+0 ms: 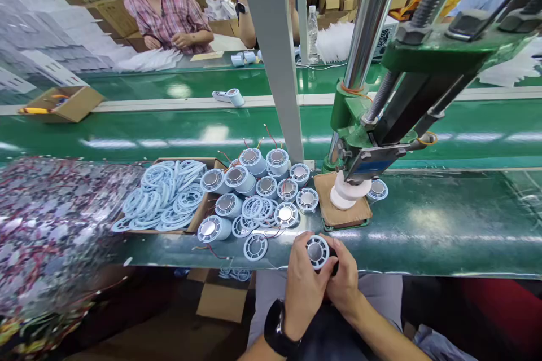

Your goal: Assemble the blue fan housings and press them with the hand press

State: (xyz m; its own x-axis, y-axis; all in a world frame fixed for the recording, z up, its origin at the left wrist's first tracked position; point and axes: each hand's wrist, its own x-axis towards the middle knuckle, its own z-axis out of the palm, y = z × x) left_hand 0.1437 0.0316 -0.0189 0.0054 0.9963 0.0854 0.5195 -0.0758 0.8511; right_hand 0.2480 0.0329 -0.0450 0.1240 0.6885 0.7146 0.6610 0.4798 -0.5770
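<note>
Both my hands grip a light-blue round housing with a metal disc in its slotted face point(317, 251), held at the bench's front edge. My left hand point(302, 282) wraps its left side, with a black watch on the wrist. My right hand point(344, 279) closes round its right side; something dark shows beside those fingers, too hidden to name. Left of my hands lies a loose light-blue slotted ring point(255, 246). Behind it stand several similar housings point(239, 178), some with thin wires. A cardboard box point(197, 215) holds a heap of light-blue rings point(169, 192).
A green press point(355, 107) stands ahead to the right, its white round head point(345, 192) over a brown pad point(324, 194). Another housing point(378, 190) sits beside it. Wired parts point(51, 225) cover the left. A grey post point(275, 56) rises mid-bench. Across the belt, people sit working.
</note>
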